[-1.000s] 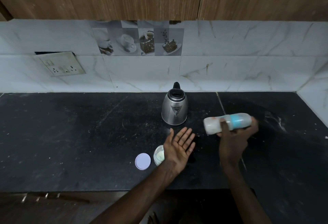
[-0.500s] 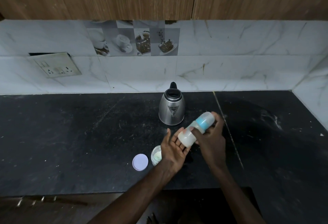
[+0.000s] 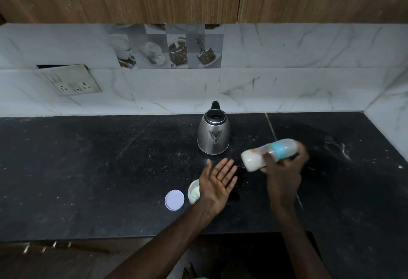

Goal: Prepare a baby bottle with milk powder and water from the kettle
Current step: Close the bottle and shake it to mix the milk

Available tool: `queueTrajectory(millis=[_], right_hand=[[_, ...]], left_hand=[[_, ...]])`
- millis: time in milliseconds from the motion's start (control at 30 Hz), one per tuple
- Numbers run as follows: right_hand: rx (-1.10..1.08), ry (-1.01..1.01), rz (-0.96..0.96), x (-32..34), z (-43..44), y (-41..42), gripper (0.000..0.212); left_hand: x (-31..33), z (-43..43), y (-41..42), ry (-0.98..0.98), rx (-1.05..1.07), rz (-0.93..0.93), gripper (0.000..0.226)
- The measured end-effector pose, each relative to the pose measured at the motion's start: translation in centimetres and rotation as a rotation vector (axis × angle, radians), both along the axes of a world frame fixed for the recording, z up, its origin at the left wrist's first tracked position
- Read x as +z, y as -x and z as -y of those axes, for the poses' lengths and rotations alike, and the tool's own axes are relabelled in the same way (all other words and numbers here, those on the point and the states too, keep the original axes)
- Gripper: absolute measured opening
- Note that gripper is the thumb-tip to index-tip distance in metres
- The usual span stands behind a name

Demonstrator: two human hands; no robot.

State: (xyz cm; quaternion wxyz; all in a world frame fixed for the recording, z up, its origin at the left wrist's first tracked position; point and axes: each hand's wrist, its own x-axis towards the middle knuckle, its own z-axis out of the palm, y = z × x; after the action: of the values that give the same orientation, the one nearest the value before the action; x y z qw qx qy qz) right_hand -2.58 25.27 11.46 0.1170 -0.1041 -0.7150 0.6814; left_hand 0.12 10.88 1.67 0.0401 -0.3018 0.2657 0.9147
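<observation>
A person stands at a black stone counter backed by white marbled wall tiles. The right hand is closed around a clear plastic baby bottle with a light-blue collar, holding it above the counter tipped almost on its side, its base pointing left and its capped end to the right. White milk fills the lower part of the bottle, and both bottle and hand are blurred. The left hand is spread flat and wide, palm up, fingers pointing to the far side, just left of the bottle's base and not touching it. A stainless-steel electric kettle with a black lid stands upright farther back, near the wall. A small open white tub of powder sits on the counter, partly hidden behind the left wrist. Its round pale-lilac lid lies flat just left of it.
</observation>
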Motion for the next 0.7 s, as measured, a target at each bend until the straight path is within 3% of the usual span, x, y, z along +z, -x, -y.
queueTrajectory(millis=[67, 200, 233, 367, 433, 533, 700], right_hand=[[-0.096, 0.051, -0.009, 0.1, 0.1, -0.1, 0.079], [0.331, -0.172, 0.132, -1.2, 0.5, -1.7, 0.082], [0.327, -0.184, 0.118, -1.2, 0.3, -1.6, 0.081], [-0.087, 0.014, 0.049, -0.3, -0.1, -0.3, 0.079], [-0.027, -0.065, 0.076, -0.8, 0.4, -0.8, 0.081], [0.289, -0.164, 0.146, -1.4, 0.6, -1.6, 0.08], [0.04, 0.007, 0.077, 0.0, 0.4, -0.3, 0.075]], left_hand=[[-0.1, 0.0, 0.0, -0.01, 0.008, 0.003, 0.063], [-0.6, -0.4, -0.3, -0.037, 0.018, 0.032, 0.064], [-0.7, -0.4, -0.3, -0.029, 0.009, 0.039, 0.064], [-0.4, -0.3, -0.4, -0.02, -0.004, 0.022, 0.063], [-0.2, -0.5, -0.4, -0.028, 0.005, 0.029, 0.064], [0.1, -0.5, -0.1, -0.057, 0.007, 0.006, 0.064], [0.9, 0.0, 0.6, -0.033, 0.026, -0.005, 0.065]])
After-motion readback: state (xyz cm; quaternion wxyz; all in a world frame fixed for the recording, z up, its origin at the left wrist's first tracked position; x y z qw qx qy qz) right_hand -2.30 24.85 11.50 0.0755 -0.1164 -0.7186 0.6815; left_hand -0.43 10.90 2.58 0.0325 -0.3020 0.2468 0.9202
